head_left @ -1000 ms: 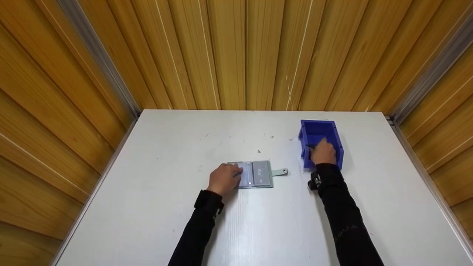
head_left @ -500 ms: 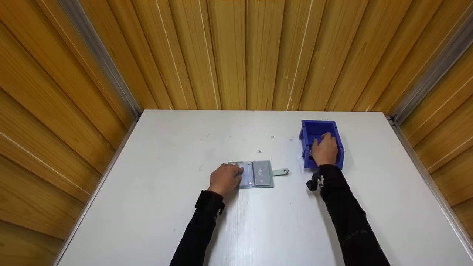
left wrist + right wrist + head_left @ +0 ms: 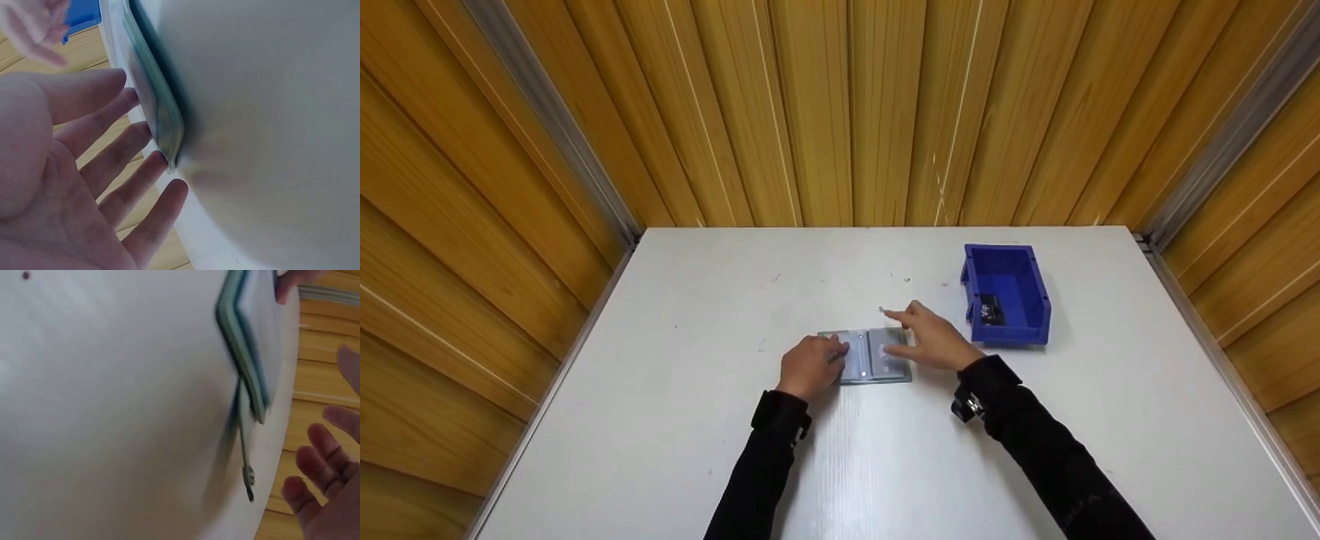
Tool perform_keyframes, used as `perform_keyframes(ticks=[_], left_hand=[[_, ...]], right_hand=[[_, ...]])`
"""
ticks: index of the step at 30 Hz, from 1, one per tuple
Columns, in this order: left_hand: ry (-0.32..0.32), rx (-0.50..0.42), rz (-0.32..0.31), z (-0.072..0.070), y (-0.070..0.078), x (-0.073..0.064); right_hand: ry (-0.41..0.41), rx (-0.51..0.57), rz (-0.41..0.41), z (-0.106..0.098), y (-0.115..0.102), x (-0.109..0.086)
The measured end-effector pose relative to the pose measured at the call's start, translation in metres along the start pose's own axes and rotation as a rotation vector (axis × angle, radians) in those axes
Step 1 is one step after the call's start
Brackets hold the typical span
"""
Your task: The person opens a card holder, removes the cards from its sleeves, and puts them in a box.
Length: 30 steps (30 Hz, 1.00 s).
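Blue plastic forms the bin (image 3: 1011, 335) right of centre in the head view; a black card (image 3: 991, 309) marked "Vip" sits inside, by its left wall near the lower end, flat or tilted I cannot tell. Near the middle of that frame, the card holder (image 3: 877, 369) lies open on the white table (image 3: 622, 450), a clear sleeve on its left page and a grey face on its right. Its strap (image 3: 244, 433), with a metal snap, juts downward in the right wrist view. The left hand (image 3: 810, 365) touches the left page, fingers spread. The right hand (image 3: 936, 341) is over the right page, thumb and forefinger well apart; whether the thumb touches it, I cannot tell.
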<state>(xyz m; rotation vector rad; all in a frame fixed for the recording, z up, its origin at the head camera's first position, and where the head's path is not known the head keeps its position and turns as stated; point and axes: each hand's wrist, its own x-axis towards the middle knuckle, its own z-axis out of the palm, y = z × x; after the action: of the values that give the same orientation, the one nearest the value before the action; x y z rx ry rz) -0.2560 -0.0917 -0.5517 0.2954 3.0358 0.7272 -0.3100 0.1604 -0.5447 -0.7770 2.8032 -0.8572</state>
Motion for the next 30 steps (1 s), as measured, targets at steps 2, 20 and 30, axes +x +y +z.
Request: perform_keyframes(ticks=[2, 20, 30], left_hand=[[-0.005, 0.000, -0.004, 0.000, 0.001, 0.000], [0.006, -0.011, 0.035, -0.004, -0.001, -0.002], [-0.044, -0.138, -0.032, -0.007, -0.006, 0.000]], right_hand=[[-0.062, -0.069, 0.003, 0.009, -0.002, -0.003], [0.114, 0.034, -0.012, 0.024, -0.008, -0.002], [0.021, 0.548, 0.119, 0.020, -0.017, 0.000]])
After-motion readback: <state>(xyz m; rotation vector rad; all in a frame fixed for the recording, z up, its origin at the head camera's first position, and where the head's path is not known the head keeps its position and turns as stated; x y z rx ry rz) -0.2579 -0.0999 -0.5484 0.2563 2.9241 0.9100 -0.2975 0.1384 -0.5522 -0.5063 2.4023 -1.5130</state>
